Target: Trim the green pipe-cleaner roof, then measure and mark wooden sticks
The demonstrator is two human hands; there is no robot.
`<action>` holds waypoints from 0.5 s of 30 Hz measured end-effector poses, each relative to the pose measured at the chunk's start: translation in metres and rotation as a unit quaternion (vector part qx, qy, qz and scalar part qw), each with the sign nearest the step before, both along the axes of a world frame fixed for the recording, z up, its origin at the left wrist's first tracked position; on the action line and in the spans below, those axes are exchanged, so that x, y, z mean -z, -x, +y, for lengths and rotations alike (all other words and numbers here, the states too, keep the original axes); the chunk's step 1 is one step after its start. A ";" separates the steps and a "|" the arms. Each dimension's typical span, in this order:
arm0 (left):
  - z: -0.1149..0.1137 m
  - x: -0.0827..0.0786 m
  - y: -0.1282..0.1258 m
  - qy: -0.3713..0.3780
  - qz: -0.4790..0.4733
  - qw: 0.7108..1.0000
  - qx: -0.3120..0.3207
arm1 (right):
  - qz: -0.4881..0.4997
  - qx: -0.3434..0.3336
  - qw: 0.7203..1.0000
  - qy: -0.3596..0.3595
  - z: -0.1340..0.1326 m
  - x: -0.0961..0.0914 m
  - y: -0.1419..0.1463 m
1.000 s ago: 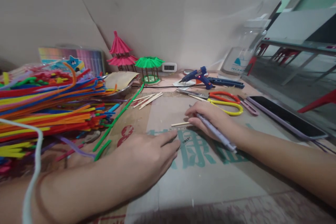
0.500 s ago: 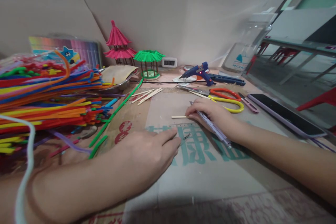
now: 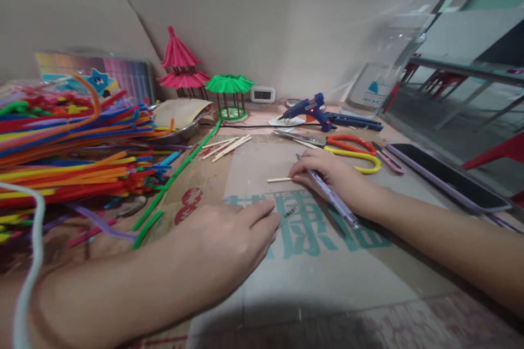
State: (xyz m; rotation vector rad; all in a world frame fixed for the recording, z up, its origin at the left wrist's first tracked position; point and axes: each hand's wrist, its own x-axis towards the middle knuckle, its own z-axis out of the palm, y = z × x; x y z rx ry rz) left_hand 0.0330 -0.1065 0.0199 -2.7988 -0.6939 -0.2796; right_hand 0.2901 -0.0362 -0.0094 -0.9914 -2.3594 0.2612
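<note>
My left hand [image 3: 233,240] lies fairly flat on the table, fingers stretched forward, beside a clear ruler [image 3: 289,196] that is hard to make out; whether the fingers press on it I cannot tell. My right hand [image 3: 333,174] is closed around a pale purple pen [image 3: 336,203], its tip end pointing away from me. A short wooden stick [image 3: 278,180] lies flat with its right end under or against my right fingertips. Several more wooden sticks [image 3: 231,148] rest in a loose group farther back.
Bundles of coloured pipe cleaners [image 3: 82,174] crowd the left. Behind stand a pink-roofed model [image 3: 180,60], a green-roofed model [image 3: 230,84] and a small clock [image 3: 262,94]. A glue gun [image 3: 307,110], scissors [image 3: 356,161], a utility knife [image 3: 391,159] and a phone [image 3: 446,174] lie right.
The view has shifted slightly. Both hands, the pen and the short stick keep almost the same places.
</note>
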 end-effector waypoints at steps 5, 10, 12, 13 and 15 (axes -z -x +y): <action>0.000 0.002 0.001 0.008 0.003 1.000 -0.006 | 0.008 0.024 1.000 0.003 0.002 0.001 0.000; 0.000 0.000 0.002 0.003 0.010 1.000 0.003 | 0.098 0.120 0.987 0.039 0.001 -0.003 -0.003; 0.000 -0.001 0.001 0.000 0.010 1.000 0.002 | 0.152 0.131 0.977 0.072 0.001 -0.005 -0.005; 0.000 -0.001 0.001 -0.002 0.009 1.000 0.002 | 0.180 0.130 0.972 0.080 0.001 -0.005 -0.006; 0.000 -0.002 0.000 -0.002 0.008 1.000 0.001 | 0.216 0.119 0.965 0.091 0.001 -0.004 -0.006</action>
